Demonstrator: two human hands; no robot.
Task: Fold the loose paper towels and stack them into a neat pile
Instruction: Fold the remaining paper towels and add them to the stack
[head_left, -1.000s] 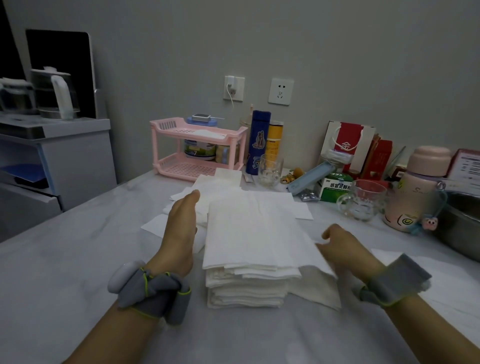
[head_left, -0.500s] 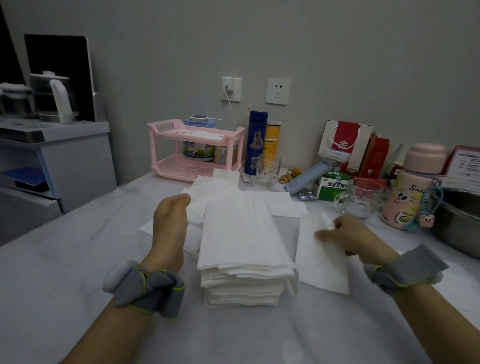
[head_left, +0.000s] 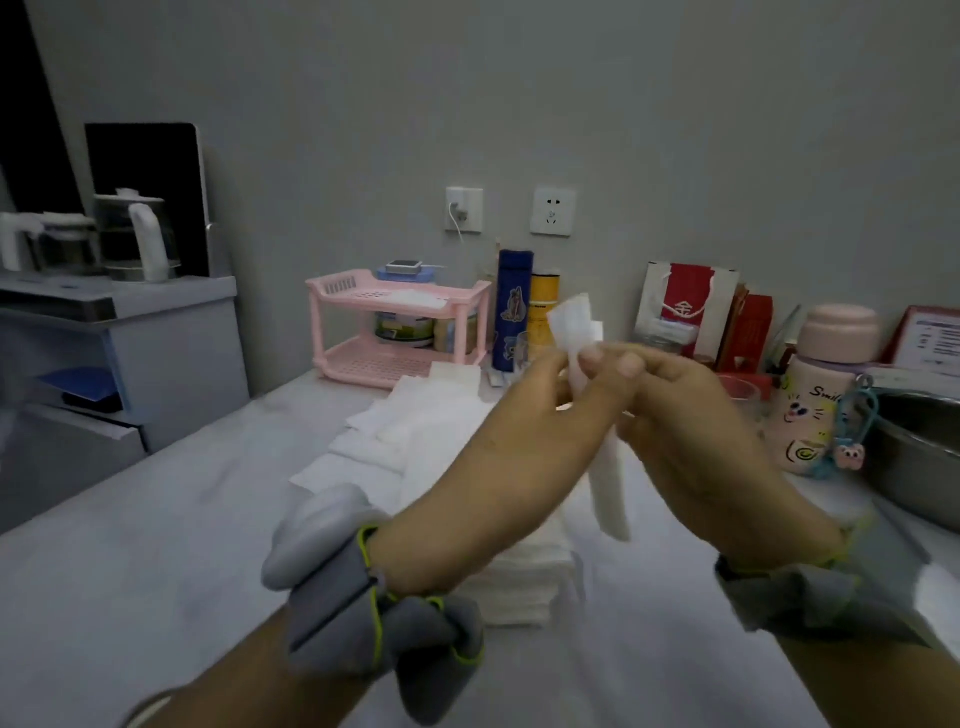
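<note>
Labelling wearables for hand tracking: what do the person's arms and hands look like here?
Both hands are bare, no gloves: left hand, right hand. Forearms bare, no sleeves. Each wrist carries a grey fabric wrap edged with yellow-green piping: left wrap, right wrap. The left wrap has a rounded, lighter grey pod on its outer side. No cables or markings visible.

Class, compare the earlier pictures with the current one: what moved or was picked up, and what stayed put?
The right hand lifted its paper towel off the table; the left hand left the stack and rose to join it, both now pinching the hanging towel. The stack, loose towels and pink rack stayed.
</note>
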